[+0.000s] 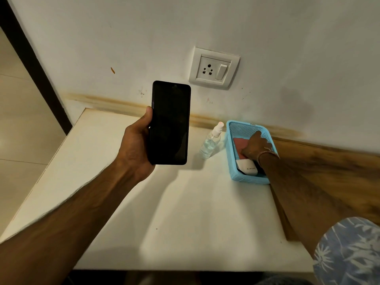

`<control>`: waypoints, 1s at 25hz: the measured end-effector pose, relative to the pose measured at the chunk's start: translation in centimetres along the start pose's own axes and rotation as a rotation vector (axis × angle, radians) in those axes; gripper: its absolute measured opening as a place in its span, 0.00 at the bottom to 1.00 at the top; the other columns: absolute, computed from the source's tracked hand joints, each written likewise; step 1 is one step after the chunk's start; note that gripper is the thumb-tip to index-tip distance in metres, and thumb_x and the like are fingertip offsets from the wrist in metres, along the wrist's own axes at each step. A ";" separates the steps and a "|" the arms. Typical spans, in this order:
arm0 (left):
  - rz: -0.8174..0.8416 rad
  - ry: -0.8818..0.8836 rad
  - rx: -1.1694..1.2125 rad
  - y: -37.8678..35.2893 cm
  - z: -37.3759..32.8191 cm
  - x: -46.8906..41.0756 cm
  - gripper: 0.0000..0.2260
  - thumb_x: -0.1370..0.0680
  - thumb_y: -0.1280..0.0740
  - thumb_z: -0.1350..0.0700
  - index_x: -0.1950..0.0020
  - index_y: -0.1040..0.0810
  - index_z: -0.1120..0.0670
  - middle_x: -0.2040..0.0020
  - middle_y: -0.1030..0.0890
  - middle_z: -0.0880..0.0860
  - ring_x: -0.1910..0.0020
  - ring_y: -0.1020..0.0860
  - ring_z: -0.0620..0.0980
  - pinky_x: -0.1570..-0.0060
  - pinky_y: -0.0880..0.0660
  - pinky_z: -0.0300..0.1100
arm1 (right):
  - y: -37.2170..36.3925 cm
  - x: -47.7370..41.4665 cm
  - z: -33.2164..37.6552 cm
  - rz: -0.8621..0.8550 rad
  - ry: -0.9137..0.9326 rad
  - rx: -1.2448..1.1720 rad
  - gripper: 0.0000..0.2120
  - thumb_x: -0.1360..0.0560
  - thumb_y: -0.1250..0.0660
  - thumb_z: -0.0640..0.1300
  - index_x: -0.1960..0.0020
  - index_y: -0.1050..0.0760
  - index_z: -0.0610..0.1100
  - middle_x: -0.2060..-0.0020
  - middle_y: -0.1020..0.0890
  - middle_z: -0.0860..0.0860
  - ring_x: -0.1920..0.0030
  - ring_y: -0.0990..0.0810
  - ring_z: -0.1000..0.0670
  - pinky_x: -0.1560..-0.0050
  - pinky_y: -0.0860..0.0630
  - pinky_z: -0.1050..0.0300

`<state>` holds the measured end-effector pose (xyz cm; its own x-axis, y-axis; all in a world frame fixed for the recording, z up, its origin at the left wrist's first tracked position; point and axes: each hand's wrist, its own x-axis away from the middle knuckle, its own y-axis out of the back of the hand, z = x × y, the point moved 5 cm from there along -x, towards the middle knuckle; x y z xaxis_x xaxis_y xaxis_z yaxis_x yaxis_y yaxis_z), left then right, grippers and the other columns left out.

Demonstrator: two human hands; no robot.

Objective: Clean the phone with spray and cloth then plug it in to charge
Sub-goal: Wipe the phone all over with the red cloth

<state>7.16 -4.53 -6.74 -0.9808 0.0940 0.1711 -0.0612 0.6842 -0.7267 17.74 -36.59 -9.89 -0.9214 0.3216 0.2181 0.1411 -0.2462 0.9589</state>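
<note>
My left hand point(137, 142) holds a black phone point(170, 122) upright above the white table, dark screen facing me. My right hand point(257, 146) reaches down into a light blue plastic basket point(234, 128) at the table's back right and lies on a reddish cloth point(239, 144); whether its fingers grip the cloth is hidden. A white charger adapter point(247, 166) lies at the basket's near end. A clear spray bottle point(211, 141) with a white nozzle stands just left of the basket.
A white wall socket with a switch point(213, 68) sits on the wall above the table point(185, 212). A wooden surface point(329, 167) adjoins the table on the right. Tiled floor lies to the left.
</note>
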 end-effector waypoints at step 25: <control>-0.045 0.043 -0.027 -0.2 -0.1 0.5 0.19 0.19 0.38 0.40 0.42 0.14 0.50 0.41 0.15 0.55 0.45 0.16 0.56 0.50 0.19 0.51 | 7.4 14.9 9.9 0.412 0.309 -1.304 0.20 0.35 0.27 0.40 0.44 0.23 0.40 0.48 0.16 0.42 0.49 0.15 0.45 0.54 0.17 0.53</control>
<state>6.69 -4.53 -6.41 -0.9682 0.0929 0.2323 -0.0999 0.7078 -0.6994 8.69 -24.54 2.25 -0.9622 -0.1506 0.2270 0.1412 -0.9883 -0.0569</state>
